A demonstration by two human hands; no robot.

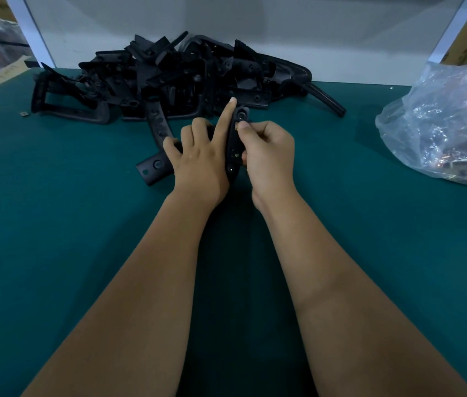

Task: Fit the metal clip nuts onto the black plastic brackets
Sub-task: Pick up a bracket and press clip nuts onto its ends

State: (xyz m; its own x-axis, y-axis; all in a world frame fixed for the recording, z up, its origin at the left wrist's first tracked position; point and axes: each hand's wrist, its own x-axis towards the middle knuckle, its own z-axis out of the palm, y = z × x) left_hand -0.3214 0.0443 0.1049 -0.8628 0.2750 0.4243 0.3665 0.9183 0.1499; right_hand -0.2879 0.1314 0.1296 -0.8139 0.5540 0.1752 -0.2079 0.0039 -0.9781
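A black plastic bracket [233,144] stands on edge between my two hands at the middle of the green table [54,224]. My left hand [198,159] holds its left side, index finger stretched up along it. My right hand [268,156] grips its right side, thumb pressing near a small metal clip nut [237,126] at the bracket's edge. Another clip nut [236,155] sits lower on the bracket. A second curved bracket [155,133] lies flat under my left hand.
A heap of black brackets [169,78] fills the back of the table against a white wall. A clear plastic bag [450,130] of metal clip nuts lies at the right. One loose clip nut [23,113] lies at far left.
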